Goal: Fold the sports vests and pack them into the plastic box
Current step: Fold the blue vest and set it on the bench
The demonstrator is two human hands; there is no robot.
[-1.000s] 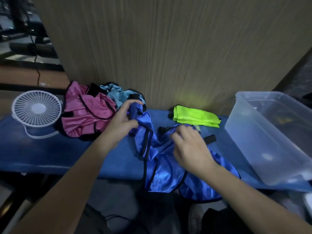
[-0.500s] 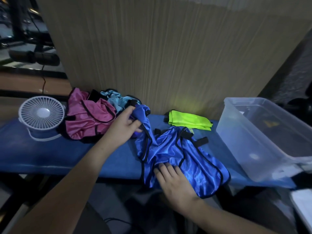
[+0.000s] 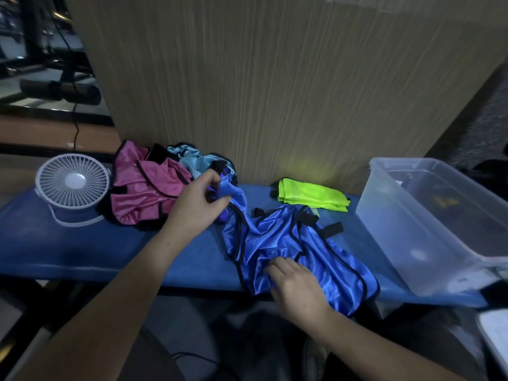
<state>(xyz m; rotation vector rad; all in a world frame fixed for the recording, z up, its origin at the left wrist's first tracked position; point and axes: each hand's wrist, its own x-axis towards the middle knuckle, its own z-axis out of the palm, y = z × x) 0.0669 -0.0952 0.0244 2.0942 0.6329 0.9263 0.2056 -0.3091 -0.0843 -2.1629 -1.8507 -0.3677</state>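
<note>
Head view: royal-blue vest (image 3: 288,243), shiny satin-like fabric with black edging and black straps, lies rumpled on the blue tabletop (image 3: 82,251), its lower part draped over the front edge. Left hand (image 3: 196,204) pinches the vest's upper end between thumb and curled fingers. Right hand (image 3: 295,287) rests on the lower fabric, fingers bent into it. Neon-yellow vest (image 3: 310,195), folded, near the back edge. Pink vest (image 3: 145,192) and light-blue vest (image 3: 196,159) heaped at back left. Clear plastic box (image 3: 428,224) stands at the right end.
</note>
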